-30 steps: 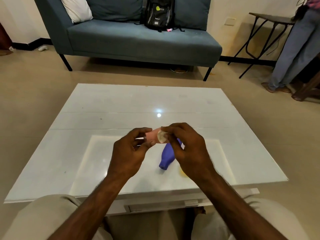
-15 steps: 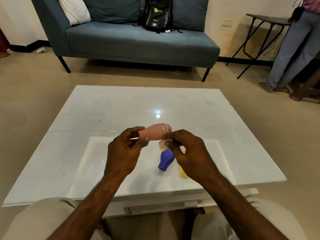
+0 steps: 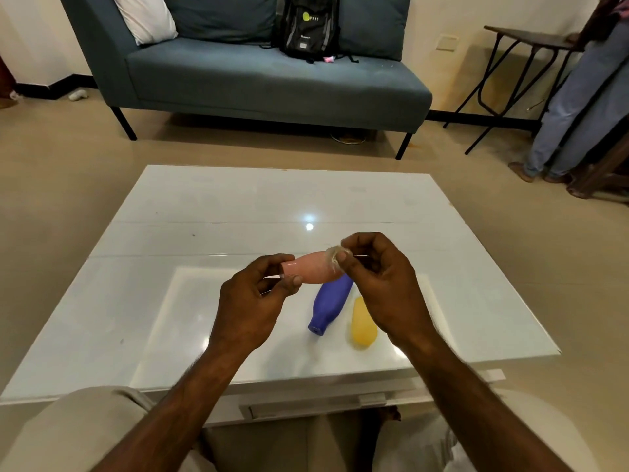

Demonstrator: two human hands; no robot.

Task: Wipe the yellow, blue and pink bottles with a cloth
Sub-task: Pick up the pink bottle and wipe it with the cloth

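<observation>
My left hand [image 3: 253, 303] pinches the neck end of the pink bottle [image 3: 311, 271] and holds it level above the white table [image 3: 211, 212]. My right hand [image 3: 383, 284] grips a small pale cloth [image 3: 333, 256] pressed against the bottle's wide end. Below them the blue bottle [image 3: 329, 304] lies on its side on the table, its neck pointing toward me. The yellow bottle [image 3: 363, 324] lies just right of it, its far part hidden behind my right hand.
A blue sofa [image 3: 272, 83] with a black backpack [image 3: 308, 27] stands beyond the table. A dark folding side table [image 3: 531, 39] and a standing person's legs [image 3: 575, 107] are at the far right. My knees sit under the table's near edge.
My right hand with the cloth has moved up from below the pink bottle to its wide end. The yellow bottle shows more now.
</observation>
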